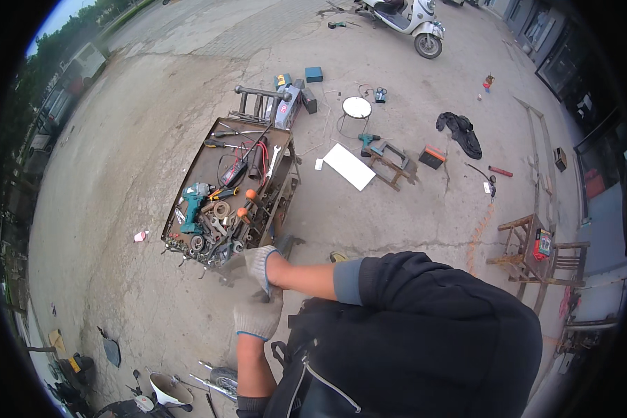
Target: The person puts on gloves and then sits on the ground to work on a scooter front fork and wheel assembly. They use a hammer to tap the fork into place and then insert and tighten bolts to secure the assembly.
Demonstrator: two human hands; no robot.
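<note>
Gloves (252,326) cover both hands; the right hand (259,267) sits above the left hand (259,313) in view, the two close together. Blur and overlap hide the fingers, so I cannot tell whether either hand is open, closed or gripping something. The metal tool cart (203,167) stands ahead, its nearest corner just beside the right hand, its tray crowded with a teal cordless driver (192,210), a combination wrench (274,160), metal rings (197,243) and orange-ended handles (242,213) (upright, by the look of them). A right forearm (306,280) brushing those handles could tip them; a bump against the heaped end could spill small parts over the low rim.
</note>
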